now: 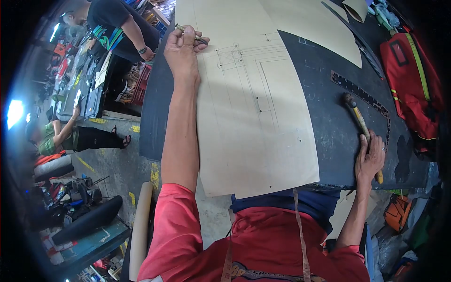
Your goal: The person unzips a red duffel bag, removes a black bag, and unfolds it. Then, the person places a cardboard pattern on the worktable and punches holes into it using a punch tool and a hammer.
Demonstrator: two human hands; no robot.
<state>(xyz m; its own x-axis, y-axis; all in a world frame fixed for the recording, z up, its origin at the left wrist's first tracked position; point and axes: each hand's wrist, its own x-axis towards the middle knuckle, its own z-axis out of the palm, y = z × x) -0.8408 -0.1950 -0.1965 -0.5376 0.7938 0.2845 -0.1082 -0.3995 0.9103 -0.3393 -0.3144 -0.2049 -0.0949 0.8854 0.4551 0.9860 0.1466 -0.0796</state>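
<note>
My left hand is at the upper left edge of a large pale card sheet. Its fingers are curled round a short, slim tool with a yellowish end; its exact kind I cannot make out. Pencil lines and several small dark dots mark the sheet, which lies on a dark table. To the right, my right hand grips the wooden handle of a hammer. The hammer rests on the tabletop with its dark head pointing away from me. Just beyond it lies a dark L-shaped ruler.
Another pale sheet covers the table's far side. A red bag sits at the right edge, near a dark cut-out shape. Two people stand at the left, one in a dark shirt, one in green.
</note>
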